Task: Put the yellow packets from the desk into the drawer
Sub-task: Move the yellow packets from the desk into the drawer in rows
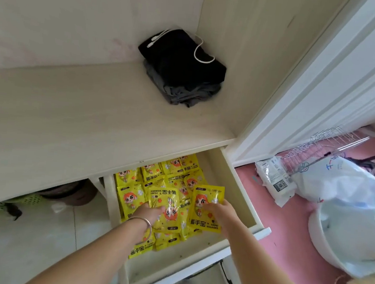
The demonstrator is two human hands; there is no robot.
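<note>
The drawer [235,184] under the desk [75,118] stands pulled out, holding several yellow hand-warmer packets [156,177] laid flat in rows. My left hand [151,212], with a silver bangle at the wrist, holds one yellow packet [167,210] over the pile inside the drawer. My right hand [218,210] pinches another yellow packet [206,205] by its right edge, above the right side of the drawer. No yellow packet shows on the desk top.
A folded stack of black and grey clothes [184,69] with a white cable lies in the desk's back corner. To the right, on pink flooring, sit a white plastic bag [346,185], a white pouch [274,179], a wire rack [317,148] and a white basin [343,237].
</note>
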